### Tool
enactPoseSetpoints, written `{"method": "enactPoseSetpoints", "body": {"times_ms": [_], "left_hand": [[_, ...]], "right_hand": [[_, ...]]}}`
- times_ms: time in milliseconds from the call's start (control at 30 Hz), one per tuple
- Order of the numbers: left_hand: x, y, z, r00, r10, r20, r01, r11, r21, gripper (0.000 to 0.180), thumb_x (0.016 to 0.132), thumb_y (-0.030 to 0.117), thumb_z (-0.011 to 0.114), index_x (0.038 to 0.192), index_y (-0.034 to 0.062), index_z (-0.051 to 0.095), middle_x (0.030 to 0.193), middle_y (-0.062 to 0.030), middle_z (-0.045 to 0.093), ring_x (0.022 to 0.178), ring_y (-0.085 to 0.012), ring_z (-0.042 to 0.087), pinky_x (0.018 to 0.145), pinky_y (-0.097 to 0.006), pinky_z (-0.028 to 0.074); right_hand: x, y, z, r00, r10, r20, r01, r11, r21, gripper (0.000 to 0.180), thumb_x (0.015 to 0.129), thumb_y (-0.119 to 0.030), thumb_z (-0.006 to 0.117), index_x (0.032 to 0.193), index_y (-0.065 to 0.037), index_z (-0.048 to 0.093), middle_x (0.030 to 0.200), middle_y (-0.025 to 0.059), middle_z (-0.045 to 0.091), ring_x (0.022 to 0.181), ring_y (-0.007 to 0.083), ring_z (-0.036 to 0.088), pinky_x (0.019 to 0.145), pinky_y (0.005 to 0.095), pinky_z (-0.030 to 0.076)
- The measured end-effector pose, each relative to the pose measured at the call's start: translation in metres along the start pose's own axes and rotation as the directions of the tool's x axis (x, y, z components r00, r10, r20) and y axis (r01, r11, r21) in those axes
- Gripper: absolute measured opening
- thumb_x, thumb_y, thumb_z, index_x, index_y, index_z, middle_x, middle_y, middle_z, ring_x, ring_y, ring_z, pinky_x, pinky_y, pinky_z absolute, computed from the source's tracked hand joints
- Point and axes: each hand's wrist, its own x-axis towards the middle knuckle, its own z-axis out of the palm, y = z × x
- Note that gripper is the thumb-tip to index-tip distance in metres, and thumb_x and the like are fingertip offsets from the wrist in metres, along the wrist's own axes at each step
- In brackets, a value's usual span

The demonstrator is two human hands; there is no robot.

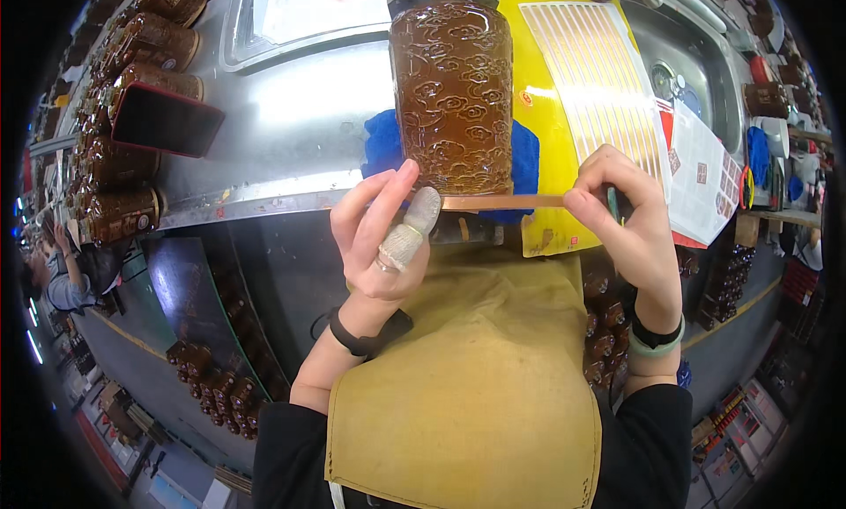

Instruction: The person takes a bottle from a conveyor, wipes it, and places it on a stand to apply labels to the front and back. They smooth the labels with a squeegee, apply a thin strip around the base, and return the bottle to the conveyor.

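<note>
Copper-coloured strip drawn across the near end of the bottle

A narrow copper-coloured strip [502, 202] is stretched along the near edge of the brown embossed bottle [454, 95], its long axis running left to right, square to the bottle's length. The bottle's neck is pointed away from the person. The strip's free length is extended past the bottle's right side; how firmly it is seated against the bottle cannot be told. That alignment between strip and near edge is judged to be the governing relation.

At the bottle's near left corner, the nearer hand, the left hand [383, 236], is held partly spread: two fingers are raised, and a covered digit is set at the strip's left end. Whether the strip is pinched there or merely pressed cannot be told.

Well right of the bottle, the strip's other end is gripped between thumb and forefinger of the right hand [645, 227], its wrist bent inward.

Under the bottle, a blue cloth [526, 161] is spread; to its right, a yellow sheet [546, 231] is laid.
</note>
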Motion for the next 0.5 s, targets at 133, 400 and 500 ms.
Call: {"method": "enactPoseSetpoints", "body": {"times_ms": [133,400,500], "left_hand": [[0.004,0.003,-0.004,0.996,0.02,0.081,-0.022,1.0,0.021,0.036,0.078,-0.014,0.076,0.109,0.0035,0.08,0.132,-0.0136,0.071,0.117,-0.0296,0.061,0.082,-0.032,0.058],[0.016,0.016,-0.001,0.996,0.044,0.072,-0.049,0.997,0.067,0.03,0.086,-0.002,0.081,0.112,0.0113,0.081,0.132,-0.0131,0.071,0.121,-0.0303,0.059,0.086,-0.032,0.059],[0.023,0.013,-0.006,0.972,-0.039,0.234,0.071,0.989,-0.13,0.021,0.086,0.003,0.083,0.106,0.0096,0.079,0.122,-0.0144,0.076,0.115,-0.0328,0.066,0.083,-0.035,0.062]], "right_hand": [[0.001,0.002,0.001,1.0,0.029,-0.003,-0.029,1.0,-0.005,0.019,0.093,-0.011,0.08,0.087,0.002,0.067,0.083,0.0064,0.061,0.079,0.0178,0.057,0.076,0.0319,0.045],[0.003,0.006,0.006,0.999,0.036,-0.011,-0.037,0.999,-0.024,0.018,0.093,-0.011,0.08,0.088,0.002,0.068,0.084,0.006,0.063,0.079,0.0171,0.058,0.075,0.0317,0.046],[0.005,0.005,0.01,0.999,0.044,-0.014,-0.044,0.999,-0.009,0.018,0.093,-0.011,0.08,0.088,0.002,0.068,0.084,0.0059,0.064,0.078,0.0164,0.058,0.074,0.0314,0.046]]}}
